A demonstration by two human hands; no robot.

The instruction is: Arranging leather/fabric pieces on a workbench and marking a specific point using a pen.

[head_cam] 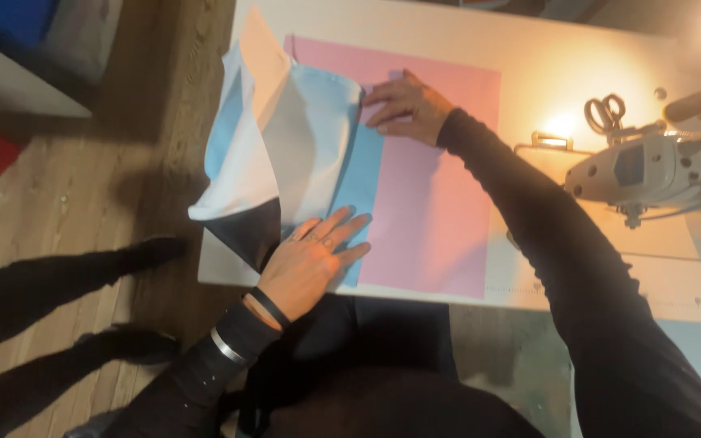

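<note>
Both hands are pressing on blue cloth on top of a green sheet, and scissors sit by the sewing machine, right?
Not quite: the sheet is pink, not green, as the head view shows. Both hands, left and right, press the blue cloth, and scissors sit by the sewing machine.

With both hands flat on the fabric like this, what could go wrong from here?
1. Much of the light blue fabric hangs over the edge of the white table; its weight may drag the layers askew.
2. Only the left hand and right hand hold it on the pink fabric, so the edges may shift.
3. The scissors lie near the right sleeve.
</note>
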